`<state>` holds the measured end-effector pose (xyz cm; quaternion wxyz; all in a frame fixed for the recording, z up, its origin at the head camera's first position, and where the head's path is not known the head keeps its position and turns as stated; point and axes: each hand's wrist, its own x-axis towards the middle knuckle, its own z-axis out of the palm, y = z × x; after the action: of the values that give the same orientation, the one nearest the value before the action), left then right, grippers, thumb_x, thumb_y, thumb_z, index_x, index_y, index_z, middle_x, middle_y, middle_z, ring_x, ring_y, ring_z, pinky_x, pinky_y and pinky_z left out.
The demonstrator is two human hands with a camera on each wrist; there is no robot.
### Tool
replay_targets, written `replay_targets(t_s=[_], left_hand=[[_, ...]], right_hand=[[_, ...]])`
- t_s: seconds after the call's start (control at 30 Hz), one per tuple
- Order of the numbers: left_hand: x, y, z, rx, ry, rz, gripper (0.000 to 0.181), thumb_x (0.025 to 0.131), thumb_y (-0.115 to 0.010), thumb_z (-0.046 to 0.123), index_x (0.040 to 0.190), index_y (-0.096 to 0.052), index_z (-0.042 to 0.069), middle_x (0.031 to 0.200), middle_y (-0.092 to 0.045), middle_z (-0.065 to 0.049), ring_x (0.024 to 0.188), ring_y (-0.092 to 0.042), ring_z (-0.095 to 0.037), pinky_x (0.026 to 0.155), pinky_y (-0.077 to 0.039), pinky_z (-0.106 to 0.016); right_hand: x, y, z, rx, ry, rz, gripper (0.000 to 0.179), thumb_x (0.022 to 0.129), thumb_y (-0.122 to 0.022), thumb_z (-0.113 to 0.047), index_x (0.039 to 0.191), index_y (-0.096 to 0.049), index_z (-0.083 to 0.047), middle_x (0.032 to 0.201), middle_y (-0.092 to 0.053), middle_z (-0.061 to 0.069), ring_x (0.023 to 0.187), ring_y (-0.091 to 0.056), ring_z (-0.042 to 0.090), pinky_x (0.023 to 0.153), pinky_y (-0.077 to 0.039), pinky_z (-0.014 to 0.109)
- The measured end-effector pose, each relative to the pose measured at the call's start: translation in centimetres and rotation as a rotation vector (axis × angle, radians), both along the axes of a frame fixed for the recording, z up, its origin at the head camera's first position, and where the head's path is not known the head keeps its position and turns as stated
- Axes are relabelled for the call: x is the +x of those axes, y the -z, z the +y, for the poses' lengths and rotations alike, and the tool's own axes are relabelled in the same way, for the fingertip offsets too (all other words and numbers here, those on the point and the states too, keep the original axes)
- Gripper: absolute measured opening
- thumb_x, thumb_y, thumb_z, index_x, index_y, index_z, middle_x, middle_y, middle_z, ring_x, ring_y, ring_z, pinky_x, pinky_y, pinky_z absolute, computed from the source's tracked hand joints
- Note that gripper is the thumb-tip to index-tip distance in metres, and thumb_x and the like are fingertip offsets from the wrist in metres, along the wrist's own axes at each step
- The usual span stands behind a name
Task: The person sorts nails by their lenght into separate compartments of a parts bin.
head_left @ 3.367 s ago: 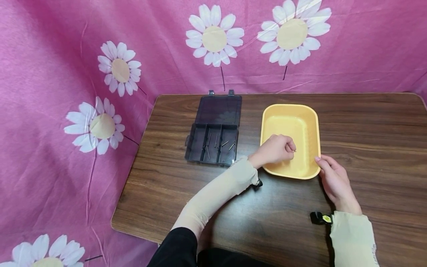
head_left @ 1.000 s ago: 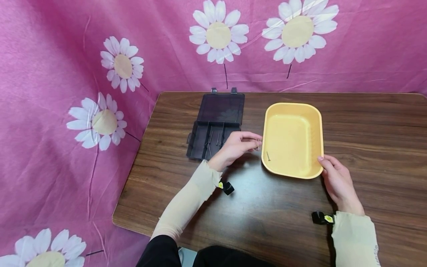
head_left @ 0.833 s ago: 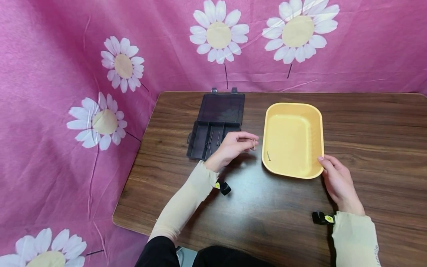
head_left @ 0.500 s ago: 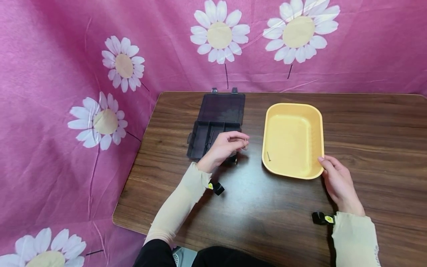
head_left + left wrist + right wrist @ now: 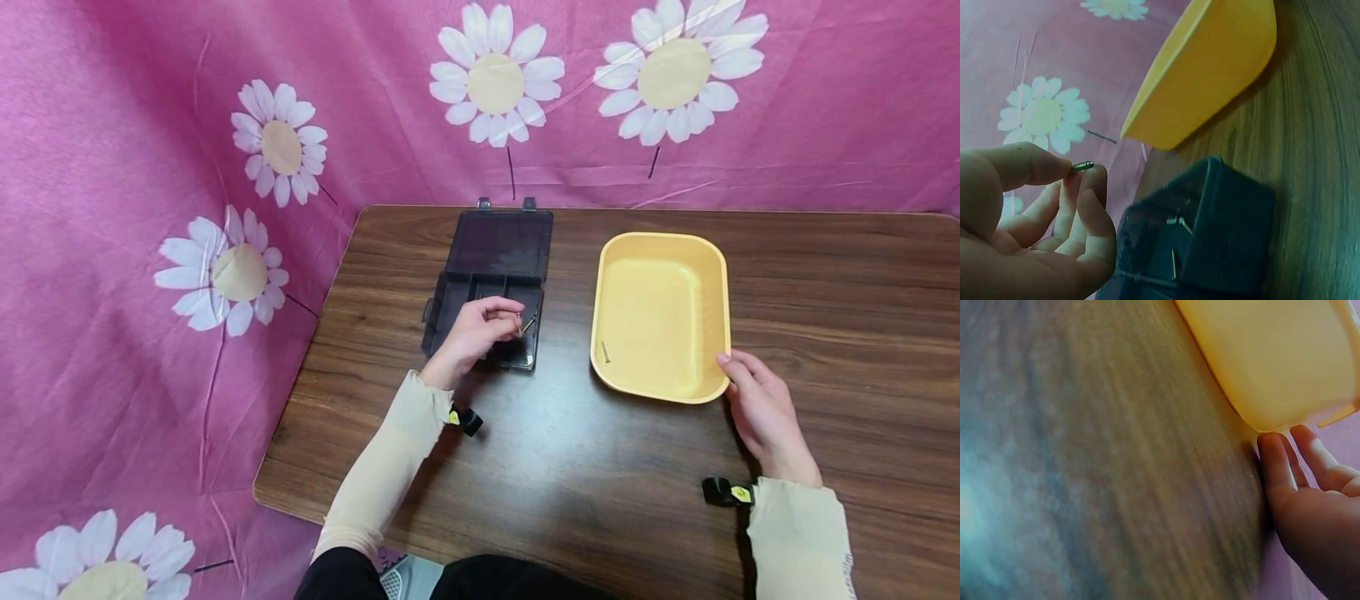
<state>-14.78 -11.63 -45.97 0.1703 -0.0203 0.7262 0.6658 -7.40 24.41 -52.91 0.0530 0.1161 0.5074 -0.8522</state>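
Note:
My left hand [image 5: 471, 333] pinches a small screw [image 5: 1082, 165] between thumb and fingertips, above the right compartment of an open dark box [image 5: 528, 358]. In the left wrist view the screw's threaded end pokes out past the thumb. Below the hand, more screws [image 5: 1174, 265] lie in the box, partly hidden from the head view. A yellow tub [image 5: 663, 312] stands to the right with one screw [image 5: 605, 352] on its floor near the left wall. My right hand [image 5: 767, 408] holds the tub at its lower right corner, thumb on the rim and fingers against the outside.
The box's lid [image 5: 501, 242] lies folded back toward the pink flowered cloth [image 5: 375, 100] behind the table. Brown wooden table surface [image 5: 570, 467] spans between the forearms. Each wrist carries a small black camera [image 5: 469, 422].
My left hand has moved left from the tub to over the box, keeping the screw pinched. One screw now lies in the tub, where none showed earlier. My right hand stays at the tub's corner.

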Motion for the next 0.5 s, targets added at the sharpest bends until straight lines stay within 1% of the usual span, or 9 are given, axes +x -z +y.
replay_targets(t_s=[0.07, 0.13, 0.23, 0.37, 0.5], left_hand=[[0.0, 0.3, -0.3, -0.009, -0.017, 0.003, 0.029, 0.079, -0.057, -0.005, 0.108, -0.057, -0.010, 0.086, -0.064, -0.019, 0.064, -0.060, -0.011, 0.069, -0.052, -0.036], [0.0, 0.5, -0.5, -0.026, -0.029, 0.003, 0.029, 0.078, -0.057, -0.005, 0.107, -0.057, -0.010, 0.092, -0.061, -0.029, 0.063, -0.059, -0.008, 0.065, -0.052, -0.030], [-0.1, 0.8, -0.8, -0.067, -0.036, 0.004, 0.029, 0.078, -0.056, -0.005, 0.106, -0.058, -0.010, 0.099, -0.056, -0.036, 0.062, -0.059, -0.008, 0.064, -0.053, -0.030], [-0.2, 1.2, -1.1, -0.137, -0.045, 0.011, 0.027, 0.078, -0.056, -0.005, 0.105, -0.060, -0.009, 0.094, -0.060, -0.031, 0.062, -0.058, -0.008, 0.067, -0.053, -0.037], [-0.3, 1.5, -1.3, -0.166, -0.045, 0.016, 0.027, 0.078, -0.055, -0.006, 0.104, -0.061, -0.008, 0.094, -0.061, -0.030, 0.062, -0.058, -0.008, 0.062, -0.053, -0.029]], right_hand=[[0.0, 0.0, 0.0, 0.003, 0.003, -0.002, 0.012, 0.086, -0.057, -0.008, 0.096, -0.063, -0.005, 0.096, -0.059, -0.001, 0.085, -0.059, 0.004, 0.072, -0.047, 0.014], [0.0, 0.0, 0.0, 0.006, 0.004, -0.004, 0.012, 0.086, -0.057, -0.008, 0.096, -0.063, -0.005, 0.096, -0.059, -0.001, 0.085, -0.059, 0.004, 0.072, -0.047, 0.014], [0.0, 0.0, 0.0, 0.005, 0.003, -0.002, 0.012, 0.086, -0.057, -0.008, 0.096, -0.063, -0.005, 0.096, -0.059, -0.001, 0.085, -0.059, 0.004, 0.072, -0.047, 0.014], [0.0, 0.0, 0.1, -0.001, 0.004, 0.006, 0.012, 0.086, -0.057, -0.007, 0.096, -0.063, -0.005, 0.095, -0.060, -0.001, 0.085, -0.059, 0.005, 0.072, -0.047, 0.014], [0.0, 0.0, 0.1, -0.001, 0.004, 0.006, 0.012, 0.086, -0.057, -0.007, 0.097, -0.063, -0.005, 0.096, -0.060, -0.001, 0.085, -0.059, 0.005, 0.073, -0.047, 0.014]])
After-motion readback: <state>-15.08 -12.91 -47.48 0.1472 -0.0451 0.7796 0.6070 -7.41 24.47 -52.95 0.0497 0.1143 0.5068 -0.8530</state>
